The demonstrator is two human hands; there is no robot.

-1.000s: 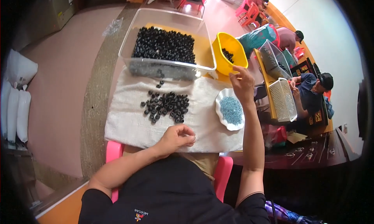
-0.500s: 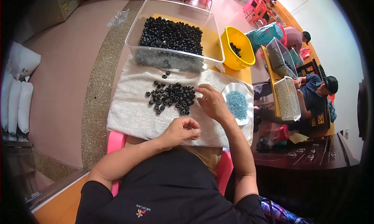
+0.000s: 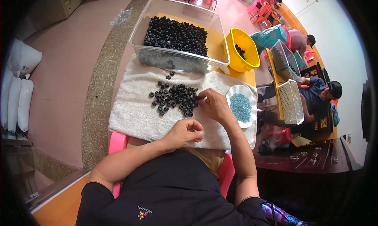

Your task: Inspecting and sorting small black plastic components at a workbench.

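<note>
A loose pile of small round black pieces with holes, like large beads (image 3: 173, 98), lies on a white towel (image 3: 136, 116). At the pile's right edge is my right hand (image 3: 215, 105), fingers bent and tips against the outermost pieces; what they grip is hidden. My left hand (image 3: 183, 134) rests on the towel's near part, thumb and forefinger brought together in a pinch. Anything between them is too small to make out. Right of my right hand, a white wavy-rimmed dish (image 3: 245, 124) holds many tiny clear blue bits (image 3: 240, 107).
Beyond the towel stands a clear plastic bin (image 3: 179, 55) with many black pieces. A yellow tub (image 3: 249, 62) beside it holds a few more. To the right, a person (image 3: 317, 94) works by a white perforated basket (image 3: 290, 102). White sacks (image 3: 24, 104) stand at far left.
My right hand's fingers have drawn in and curled at the pile's edge. My left hand keeps its pinch in nearly the same place. The whole view has shifted slightly.
</note>
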